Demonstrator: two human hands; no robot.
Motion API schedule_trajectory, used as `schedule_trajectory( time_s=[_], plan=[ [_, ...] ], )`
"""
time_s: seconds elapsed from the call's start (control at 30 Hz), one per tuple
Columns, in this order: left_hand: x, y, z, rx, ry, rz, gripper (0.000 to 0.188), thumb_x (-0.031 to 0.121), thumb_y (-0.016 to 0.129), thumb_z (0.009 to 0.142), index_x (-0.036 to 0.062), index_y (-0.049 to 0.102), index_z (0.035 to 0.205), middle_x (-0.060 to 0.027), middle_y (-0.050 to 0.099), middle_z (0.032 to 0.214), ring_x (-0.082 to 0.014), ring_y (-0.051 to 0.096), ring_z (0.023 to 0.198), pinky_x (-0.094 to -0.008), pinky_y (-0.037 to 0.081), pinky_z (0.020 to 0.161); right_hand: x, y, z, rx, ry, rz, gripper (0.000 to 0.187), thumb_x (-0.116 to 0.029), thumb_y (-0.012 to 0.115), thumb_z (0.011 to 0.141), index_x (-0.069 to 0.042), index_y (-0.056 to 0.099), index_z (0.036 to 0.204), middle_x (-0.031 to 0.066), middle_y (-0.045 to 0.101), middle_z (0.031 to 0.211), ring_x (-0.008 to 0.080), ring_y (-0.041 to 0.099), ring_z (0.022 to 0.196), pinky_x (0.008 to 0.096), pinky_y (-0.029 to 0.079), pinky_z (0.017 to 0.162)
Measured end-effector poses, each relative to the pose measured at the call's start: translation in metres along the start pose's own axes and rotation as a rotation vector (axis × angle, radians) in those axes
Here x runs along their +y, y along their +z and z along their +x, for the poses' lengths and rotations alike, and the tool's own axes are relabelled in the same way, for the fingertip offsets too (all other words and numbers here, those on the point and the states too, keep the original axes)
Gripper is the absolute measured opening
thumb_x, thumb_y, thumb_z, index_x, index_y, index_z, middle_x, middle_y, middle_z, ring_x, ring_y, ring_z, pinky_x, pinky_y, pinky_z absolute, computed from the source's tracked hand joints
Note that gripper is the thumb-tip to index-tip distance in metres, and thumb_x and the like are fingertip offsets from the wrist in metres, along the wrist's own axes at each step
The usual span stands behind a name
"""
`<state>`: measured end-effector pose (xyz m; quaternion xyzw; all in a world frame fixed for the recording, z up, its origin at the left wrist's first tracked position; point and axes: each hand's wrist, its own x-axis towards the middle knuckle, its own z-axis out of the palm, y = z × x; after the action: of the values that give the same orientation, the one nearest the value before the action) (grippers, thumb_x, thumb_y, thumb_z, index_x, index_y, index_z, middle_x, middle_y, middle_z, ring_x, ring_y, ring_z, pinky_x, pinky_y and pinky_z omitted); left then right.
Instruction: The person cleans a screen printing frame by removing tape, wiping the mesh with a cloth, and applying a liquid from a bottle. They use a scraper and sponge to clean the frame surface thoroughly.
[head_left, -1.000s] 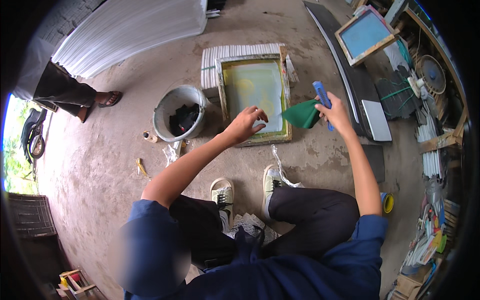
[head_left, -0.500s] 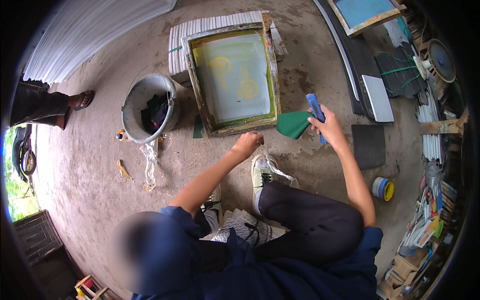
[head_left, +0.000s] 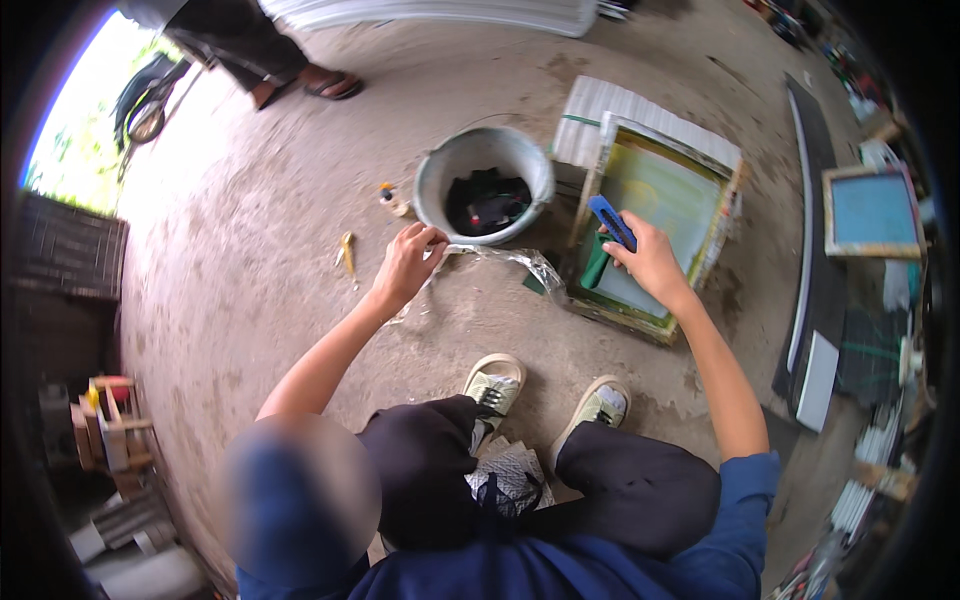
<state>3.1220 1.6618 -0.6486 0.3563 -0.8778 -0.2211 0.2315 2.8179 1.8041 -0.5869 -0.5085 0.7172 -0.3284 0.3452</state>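
My left hand (head_left: 405, 262) is closed in a pinch on a crinkled strip of clear plastic (head_left: 520, 257). The strip trails right, past the front of the grey bucket (head_left: 432, 205), toward the frame's corner. My right hand (head_left: 648, 258) grips a blue box cutter (head_left: 612, 222) together with a folded dark green sheet (head_left: 596, 262). It hovers over a wood-framed printing screen (head_left: 655, 190) with a yellow-green border, propped on a stack of white sheets (head_left: 590, 100). Whether the cutter's blade is out, I cannot tell.
Dark cloth-like pieces (head_left: 485, 200) lie in the bucket. A small bottle (head_left: 388, 195) and a yellowish scrap (head_left: 348, 258) are on the concrete to its left. Another person's sandalled foot (head_left: 335, 85) stands at the far left. A blue framed screen (head_left: 873, 210) is at right.
The view has swung left. My left hand has moved left, drawing the plastic strip out in front of the bucket. My right hand, still holding cutter and green sheet, is now over the screen.
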Motion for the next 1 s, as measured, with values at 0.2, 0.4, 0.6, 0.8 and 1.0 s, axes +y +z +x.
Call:
schedule_trajectory(
  time_s=[0.2, 0.4, 0.6, 0.8, 1.0],
  plan=[
    [-0.062, -0.016, -0.064, 0.009, -0.169, 0.214, 0.018, 0.019, 0.067, 0.079, 0.0066, 0.064, 0.092, -0.0105, 0.061, 0.095, -0.0276, 0.055, 0.098, -0.0380, 0.044, 0.086, 0.001, 0.047, 0.027, -0.096, -0.092, -0.053, 0.023, -0.011, 0.065, 0.080, -0.006, 0.059, 0.101, 0.0039, 0.059, 0.069, 0.0094, 0.057, 0.057, 0.0255, 0.044, 0.050],
    [-0.032, -0.007, -0.037, 0.121, -0.175, 0.229, 0.036, 0.029, 0.069, 0.078, 0.0078, 0.060, 0.105, -0.0115, 0.055, 0.112, -0.0312, 0.048, 0.111, -0.0432, 0.038, 0.097, -0.006, 0.046, 0.028, -0.142, -0.064, -0.106, 0.024, -0.009, 0.064, 0.079, -0.004, 0.059, 0.102, 0.0077, 0.062, 0.071, 0.0114, 0.059, 0.058, 0.0271, 0.046, 0.054],
    [0.081, 0.007, 0.045, -0.203, 0.253, -0.403, 0.038, 0.030, 0.062, 0.085, 0.0084, 0.056, 0.117, -0.0110, 0.056, 0.118, -0.0249, 0.049, 0.115, -0.0370, 0.039, 0.096, -0.041, 0.002, -0.009, -0.143, -0.039, 0.035, 0.028, -0.009, 0.068, 0.077, -0.007, 0.062, 0.103, 0.0031, 0.062, 0.070, 0.0073, 0.057, 0.059, 0.0248, 0.045, 0.053],
    [0.186, 0.018, 0.077, -0.433, 0.307, -0.527, 0.028, 0.027, 0.066, 0.083, 0.0017, 0.059, 0.091, -0.0120, 0.065, 0.079, -0.0194, 0.061, 0.072, -0.0349, 0.046, 0.068, -0.058, -0.058, -0.072, 0.079, -0.046, -0.089, 0.024, -0.008, 0.071, 0.073, -0.006, 0.067, 0.097, 0.0055, 0.064, 0.071, 0.0117, 0.059, 0.067, 0.0280, 0.048, 0.066],
    [0.240, 0.015, 0.080, -0.440, 0.448, -0.432, 0.027, 0.024, 0.065, 0.083, 0.0009, 0.058, 0.095, -0.0155, 0.064, 0.082, -0.0238, 0.061, 0.075, -0.0362, 0.047, 0.068, -0.037, -0.095, -0.116, 0.316, 0.053, 0.016, 0.022, -0.008, 0.069, 0.077, -0.003, 0.061, 0.097, 0.0044, 0.063, 0.081, 0.0134, 0.059, 0.073, 0.0253, 0.047, 0.067]
  ],
)
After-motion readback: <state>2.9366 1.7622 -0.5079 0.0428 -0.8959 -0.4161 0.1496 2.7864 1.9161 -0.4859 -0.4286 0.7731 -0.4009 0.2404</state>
